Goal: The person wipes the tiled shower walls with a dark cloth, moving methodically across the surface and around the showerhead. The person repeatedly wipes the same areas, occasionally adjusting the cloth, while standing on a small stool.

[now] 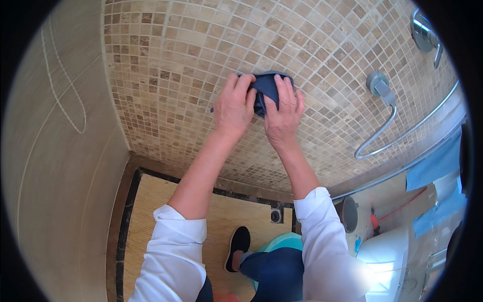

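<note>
Both of my hands press a dark blue cloth [265,86] against a wall of small beige and brown mosaic tiles [176,55]. My left hand [233,105] grips the cloth's left side, fingers curled over it. On the cloth's right side lies my right hand [283,113], fingers spread over the fabric. The cloth is bunched, mostly hidden under the fingers. White sleeves are pushed up to both elbows.
A shower hose [382,132] loops from a wall fitting [378,83] at right, with a chrome tap [424,35] above. Below are a straw-coloured shower floor [161,211] with a drain [275,215], my black shoe [238,246], a teal basin [282,241] and a glass screen [422,201].
</note>
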Demonstrator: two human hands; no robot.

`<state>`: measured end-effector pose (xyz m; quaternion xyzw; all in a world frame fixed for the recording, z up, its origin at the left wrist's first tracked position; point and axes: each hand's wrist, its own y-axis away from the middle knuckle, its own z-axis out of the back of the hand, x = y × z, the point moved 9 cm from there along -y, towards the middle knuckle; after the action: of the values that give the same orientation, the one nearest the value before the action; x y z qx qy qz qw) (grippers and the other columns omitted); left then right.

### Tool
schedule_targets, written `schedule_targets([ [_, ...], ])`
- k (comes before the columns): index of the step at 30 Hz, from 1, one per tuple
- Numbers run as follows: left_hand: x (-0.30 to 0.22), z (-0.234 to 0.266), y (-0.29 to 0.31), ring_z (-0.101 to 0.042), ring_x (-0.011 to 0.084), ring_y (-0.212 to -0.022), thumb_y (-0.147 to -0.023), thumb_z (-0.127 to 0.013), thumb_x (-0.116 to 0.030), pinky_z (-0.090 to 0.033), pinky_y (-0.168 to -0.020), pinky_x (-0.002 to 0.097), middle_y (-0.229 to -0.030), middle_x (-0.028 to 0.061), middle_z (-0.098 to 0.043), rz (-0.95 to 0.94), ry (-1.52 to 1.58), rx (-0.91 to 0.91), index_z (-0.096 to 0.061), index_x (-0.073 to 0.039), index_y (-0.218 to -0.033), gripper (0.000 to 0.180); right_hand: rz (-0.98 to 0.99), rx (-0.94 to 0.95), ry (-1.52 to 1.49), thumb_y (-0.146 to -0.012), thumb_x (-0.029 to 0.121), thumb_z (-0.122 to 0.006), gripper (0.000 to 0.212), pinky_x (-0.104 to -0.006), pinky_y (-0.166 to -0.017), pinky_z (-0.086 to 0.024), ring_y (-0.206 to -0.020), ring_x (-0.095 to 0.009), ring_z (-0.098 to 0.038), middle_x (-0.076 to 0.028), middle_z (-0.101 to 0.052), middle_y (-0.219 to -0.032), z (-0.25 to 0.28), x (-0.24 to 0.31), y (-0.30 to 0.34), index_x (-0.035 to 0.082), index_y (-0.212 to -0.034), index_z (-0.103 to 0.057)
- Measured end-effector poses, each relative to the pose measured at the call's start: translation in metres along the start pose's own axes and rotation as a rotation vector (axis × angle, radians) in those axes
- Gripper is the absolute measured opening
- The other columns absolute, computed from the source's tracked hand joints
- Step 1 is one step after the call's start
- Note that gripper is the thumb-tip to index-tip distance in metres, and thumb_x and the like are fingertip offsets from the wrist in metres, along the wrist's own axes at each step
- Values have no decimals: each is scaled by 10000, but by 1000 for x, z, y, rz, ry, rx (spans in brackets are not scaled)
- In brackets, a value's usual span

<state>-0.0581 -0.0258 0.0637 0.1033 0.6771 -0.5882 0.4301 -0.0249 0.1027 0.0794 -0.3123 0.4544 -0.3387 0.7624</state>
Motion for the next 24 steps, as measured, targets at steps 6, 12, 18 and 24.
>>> schedule_targets([
  [6,-3,-3,-5,-640,350,-875,-893,-687,-53,-532,-743,445,-1016,122,-598,11,58,-30,-646,-120,-1119,240,161,-162,-214,-959,115,-608,425,-431,-1155,-385,-1423,-254,-489,-67,-508,-1540,10,-6,2,171,-1378,-566],
  [12,-7,-4,-6,-624,267,-775,-903,-654,16,-534,-718,366,-962,112,-597,-68,35,-92,-626,-78,-1192,305,145,38,-69,-961,109,-554,538,-424,-1195,-328,-1468,-241,-434,-60,-458,-1598,-9,-1,-14,169,-1495,-522],
  [18,-15,26,-21,-629,409,-986,-893,-637,-63,-531,-806,472,-1098,184,-602,-18,74,-195,-578,-70,-1245,358,173,-45,-92,-908,141,-639,537,-477,-1151,-336,-1429,-291,-465,-90,-488,-1560,0,5,-70,222,-1437,-598],
  [24,-9,-6,0,-625,419,-1006,-830,-655,-11,-522,-830,505,-1127,175,-591,-17,-65,19,-561,-73,-1176,364,118,54,-95,-850,237,-737,568,-566,-1143,-333,-1409,-385,-440,-177,-459,-1549,-4,-4,2,223,-1406,-623],
])
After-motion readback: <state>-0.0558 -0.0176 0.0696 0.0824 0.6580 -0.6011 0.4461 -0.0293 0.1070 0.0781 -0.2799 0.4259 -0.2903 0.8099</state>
